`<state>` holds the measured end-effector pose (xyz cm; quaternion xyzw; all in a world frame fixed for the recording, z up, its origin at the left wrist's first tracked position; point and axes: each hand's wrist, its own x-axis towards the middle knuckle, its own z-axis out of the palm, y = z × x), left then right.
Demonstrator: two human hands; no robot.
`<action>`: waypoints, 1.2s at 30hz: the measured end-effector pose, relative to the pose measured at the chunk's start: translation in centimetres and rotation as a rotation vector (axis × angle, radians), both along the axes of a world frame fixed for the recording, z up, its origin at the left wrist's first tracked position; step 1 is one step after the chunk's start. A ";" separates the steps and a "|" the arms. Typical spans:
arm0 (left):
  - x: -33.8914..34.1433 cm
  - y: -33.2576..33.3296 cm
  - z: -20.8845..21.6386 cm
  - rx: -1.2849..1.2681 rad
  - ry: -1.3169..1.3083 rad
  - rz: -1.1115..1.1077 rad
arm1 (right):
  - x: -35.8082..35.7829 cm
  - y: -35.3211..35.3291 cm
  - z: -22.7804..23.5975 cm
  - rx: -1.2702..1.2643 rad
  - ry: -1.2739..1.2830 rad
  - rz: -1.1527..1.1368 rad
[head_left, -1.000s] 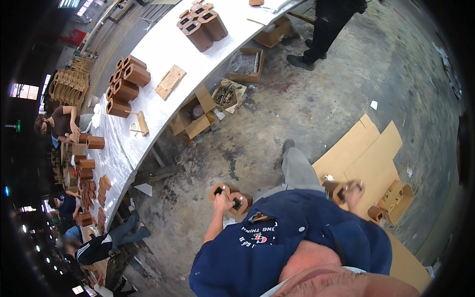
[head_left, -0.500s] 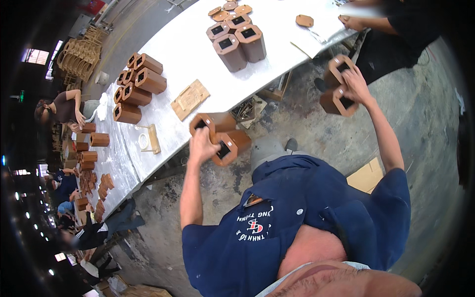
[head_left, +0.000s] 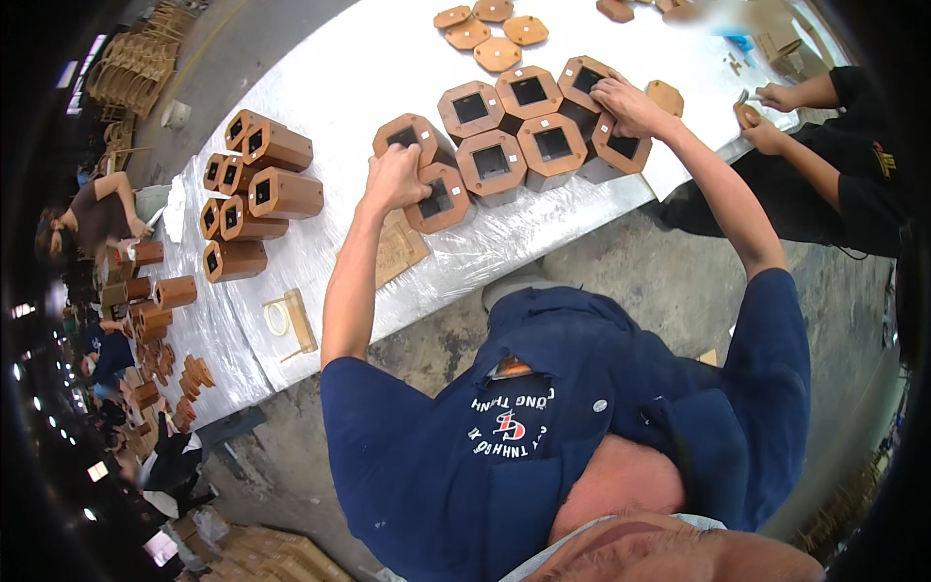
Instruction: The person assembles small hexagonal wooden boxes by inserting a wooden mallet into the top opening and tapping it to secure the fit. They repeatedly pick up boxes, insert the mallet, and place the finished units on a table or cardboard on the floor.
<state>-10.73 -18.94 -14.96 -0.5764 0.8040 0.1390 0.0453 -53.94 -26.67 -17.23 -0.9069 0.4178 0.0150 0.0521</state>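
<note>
My left hand grips two brown octagonal wooden boxes by their adjoining rims, its fingers and thumb reaching into the square openings. One is the upper-left box, the other the lower-left box. With my right hand I grip another pair the same way: an upper-right box and a lower-right box. All of these stand upright on the wrapped table. Between the two pairs, several matching boxes are packed close together, openings up.
Octagonal wooden lids lie at the far side; a single lid sits beside my right hand. More boxes stand at left. A flat wooden board is under my left forearm. At right, a co-worker's hands hold a small wooden piece.
Both hands have carried their box pairs from beside the table's near edge onto the tabletop, against the middle boxes. My view has shifted, bringing more of the table's right end into sight.
</note>
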 end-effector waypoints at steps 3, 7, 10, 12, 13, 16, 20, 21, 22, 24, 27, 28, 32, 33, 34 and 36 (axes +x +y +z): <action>0.0 -2.9 -2.4 -0.047 0.120 -0.023 | 0.6 -2.6 -2.1 -0.074 -0.114 0.023; -0.2 -3.3 -3.1 -0.052 0.122 -0.044 | 0.4 -1.7 -1.7 -0.061 -0.133 -0.013; -1.3 -2.3 -3.6 -0.123 0.024 -0.026 | 1.2 -1.1 -1.5 -0.071 -0.095 -0.054; -2.1 -1.9 -2.4 -0.115 -0.085 -0.008 | 1.4 -0.7 -2.2 -0.059 -0.029 -0.137; -2.4 -1.8 -1.5 -0.122 -0.134 -0.019 | 1.6 -0.2 -2.1 -0.066 0.010 -0.169; -3.2 -1.6 2.5 -0.163 -0.199 -0.027 | 1.4 1.5 -1.2 -0.060 -0.041 -0.320; -8.2 -0.8 8.7 -0.346 -0.061 -0.029 | -3.0 9.5 0.0 -0.207 -0.490 -0.660; -9.5 0.0 9.5 -0.337 0.012 -0.053 | -3.7 12.8 0.0 -0.225 -0.628 -0.816; -11.2 0.7 10.2 -0.321 0.094 -0.099 | -4.7 16.5 -2.0 -0.218 -0.652 -0.945; -15.8 2.6 9.7 -0.279 0.259 -0.313 | -5.7 26.2 -7.5 -0.161 -0.628 -1.200; -23.0 7.5 7.2 -0.164 0.376 -0.721 | -3.1 43.1 -12.2 0.138 -0.552 -1.433; -25.4 9.8 6.4 -0.166 0.346 -0.858 | -2.0 48.8 -12.4 0.301 -0.568 -1.526; -35.2 21.0 2.7 0.082 0.341 -1.316 | 5.1 69.3 -13.8 0.536 -0.701 -1.871; -37.4 24.5 1.8 0.069 0.382 -1.442 | 7.3 73.8 -14.6 0.443 -0.727 -2.010; -39.3 28.2 0.9 0.118 0.373 -1.522 | 9.6 77.5 -15.9 0.347 -0.748 -2.132; -42.2 35.0 -1.3 0.238 0.357 -1.651 | 12.7 82.2 -18.0 0.170 -0.873 -2.353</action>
